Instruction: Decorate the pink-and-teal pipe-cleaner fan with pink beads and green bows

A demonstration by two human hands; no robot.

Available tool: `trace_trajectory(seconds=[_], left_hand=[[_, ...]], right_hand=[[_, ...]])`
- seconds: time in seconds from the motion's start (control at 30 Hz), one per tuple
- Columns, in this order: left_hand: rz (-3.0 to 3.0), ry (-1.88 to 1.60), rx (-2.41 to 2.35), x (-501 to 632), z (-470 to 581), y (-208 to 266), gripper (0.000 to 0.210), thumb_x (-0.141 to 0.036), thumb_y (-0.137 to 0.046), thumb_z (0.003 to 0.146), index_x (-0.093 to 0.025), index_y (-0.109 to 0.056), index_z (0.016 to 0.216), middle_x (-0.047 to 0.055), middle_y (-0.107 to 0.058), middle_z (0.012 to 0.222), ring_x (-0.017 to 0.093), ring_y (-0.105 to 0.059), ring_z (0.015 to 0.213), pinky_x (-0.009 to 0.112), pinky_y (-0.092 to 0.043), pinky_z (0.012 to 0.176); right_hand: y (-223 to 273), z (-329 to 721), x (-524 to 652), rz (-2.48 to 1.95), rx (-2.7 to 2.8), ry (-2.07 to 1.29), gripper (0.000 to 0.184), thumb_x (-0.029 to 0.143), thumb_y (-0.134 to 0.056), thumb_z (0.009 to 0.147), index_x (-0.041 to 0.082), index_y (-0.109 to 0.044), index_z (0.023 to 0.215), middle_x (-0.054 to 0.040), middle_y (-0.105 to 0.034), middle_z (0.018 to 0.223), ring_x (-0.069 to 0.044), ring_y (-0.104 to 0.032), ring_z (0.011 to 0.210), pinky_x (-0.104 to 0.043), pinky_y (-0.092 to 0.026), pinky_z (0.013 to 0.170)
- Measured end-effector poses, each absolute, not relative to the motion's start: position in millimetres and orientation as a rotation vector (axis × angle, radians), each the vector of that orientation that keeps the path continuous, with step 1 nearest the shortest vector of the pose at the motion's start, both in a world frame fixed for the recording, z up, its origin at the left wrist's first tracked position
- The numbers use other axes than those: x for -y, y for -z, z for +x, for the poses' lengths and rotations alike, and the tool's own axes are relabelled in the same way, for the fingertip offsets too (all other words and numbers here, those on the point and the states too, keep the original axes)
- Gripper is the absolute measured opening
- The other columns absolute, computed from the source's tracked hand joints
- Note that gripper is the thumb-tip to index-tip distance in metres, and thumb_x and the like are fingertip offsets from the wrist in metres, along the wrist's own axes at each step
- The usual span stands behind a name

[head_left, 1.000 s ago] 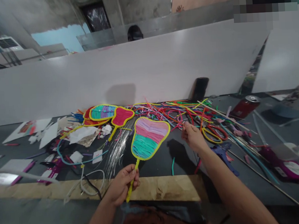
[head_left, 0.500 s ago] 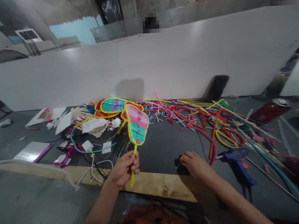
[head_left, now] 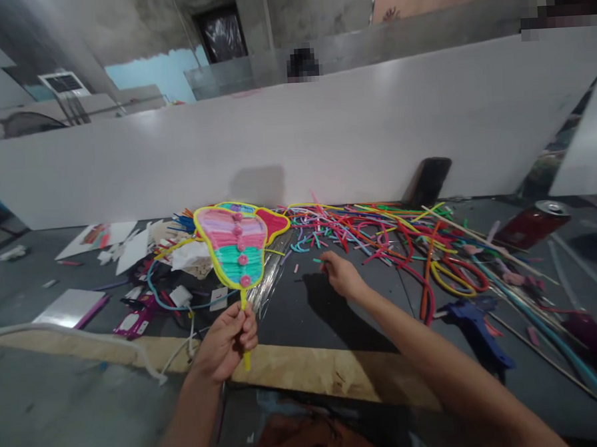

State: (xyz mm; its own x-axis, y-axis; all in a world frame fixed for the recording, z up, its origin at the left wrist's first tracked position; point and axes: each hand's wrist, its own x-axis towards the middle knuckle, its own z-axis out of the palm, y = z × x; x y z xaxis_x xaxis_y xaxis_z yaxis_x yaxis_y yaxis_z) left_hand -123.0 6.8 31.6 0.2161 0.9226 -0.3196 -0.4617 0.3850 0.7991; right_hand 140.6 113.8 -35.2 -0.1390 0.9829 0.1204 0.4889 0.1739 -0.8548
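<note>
My left hand (head_left: pixel 233 341) is closed around the yellow stem of a pipe-cleaner craft piece (head_left: pixel 213 229), held upright over the table's near edge. Its flat, fan-like face has a yellow rim, pink, red and teal bands, and a row of pink buttons or beads down the middle. Partly hidden behind it lies another yellow-rimmed craft piece (head_left: pixel 274 225) with a red part. In front of the pile, my right hand (head_left: pixel 344 274) pinches a short teal pipe-cleaner piece (head_left: pixel 317 260) just above the dark tabletop.
Loose pipe cleaners (head_left: pixel 359 230) lie along the white partition (head_left: pixel 324 142). On the right are a blue glue gun (head_left: pixel 477 331), a red can (head_left: pixel 533 224) and a leaning phone (head_left: pixel 429 181). Paper scraps, a purple glue gun (head_left: pixel 136 315) and cables lie left.
My left hand has moved left and turned the craft piece's face more toward me. My right hand has reached forward and left with the teal bit, toward the pile.
</note>
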Motion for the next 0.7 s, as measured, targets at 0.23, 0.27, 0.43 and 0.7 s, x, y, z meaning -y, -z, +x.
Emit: trace_trajectory(seconds=[0.23, 0.27, 0.43, 0.7], left_hand=[[0.624, -0.996, -0.855, 0.2, -127.6, -24.4, 0.024, -0.028, -0.076, 0.071, -0.014, -0.057, 0.077, -0.005, -0.046, 0.057, 0.002, -0.037, 0.044, 0.016, -0.028, 0.042], [0.626, -0.987, -0.851, 0.8, -127.5, -23.2, 0.023, -0.028, -0.075, 0.072, -0.014, -0.057, 0.077, -0.005, -0.046, 0.057, 0.002, -0.037, 0.043, 0.016, -0.027, 0.042], [0.624, -0.978, -0.867, 1.3, -127.4, -19.1, 0.023, -0.030, -0.074, 0.073, -0.014, -0.058, 0.078, -0.005, -0.047, 0.057, 0.002, -0.038, 0.044, 0.016, -0.027, 0.043], [0.619, -0.950, -0.893, -6.8, -117.5, -10.2, 0.026, -0.030, -0.076, 0.070, -0.014, -0.056, 0.078, -0.005, -0.048, 0.058, 0.002, -0.038, 0.045, 0.017, -0.027, 0.045]], right_hand=[[14.8, 93.4, -167.0, -1.259, 1.662, -0.895, 0.052, 0.024, -0.055, 0.073, 0.020, -0.045, 0.125, 0.0063, -0.051, 0.068, -0.011, -0.045, 0.057, -0.022, -0.037, 0.057], [12.2, 87.6, -171.3, -1.215, 1.684, -0.941, 0.052, 0.026, -0.061, 0.070, 0.021, -0.050, 0.121, 0.0075, -0.050, 0.065, -0.010, -0.043, 0.056, -0.021, -0.036, 0.057], [9.0, 84.8, -184.7, -1.189, 1.660, -1.004, 0.012, 0.027, -0.057, 0.072, 0.016, -0.063, 0.072, 0.0063, -0.047, 0.055, -0.010, -0.042, 0.056, -0.021, -0.033, 0.056], [-4.5, 175.1, -182.5, -1.313, 1.394, -0.900, 0.025, 0.037, -0.058, 0.072, 0.017, -0.059, 0.056, 0.0066, -0.042, 0.045, -0.008, -0.032, 0.045, -0.023, -0.025, 0.049]])
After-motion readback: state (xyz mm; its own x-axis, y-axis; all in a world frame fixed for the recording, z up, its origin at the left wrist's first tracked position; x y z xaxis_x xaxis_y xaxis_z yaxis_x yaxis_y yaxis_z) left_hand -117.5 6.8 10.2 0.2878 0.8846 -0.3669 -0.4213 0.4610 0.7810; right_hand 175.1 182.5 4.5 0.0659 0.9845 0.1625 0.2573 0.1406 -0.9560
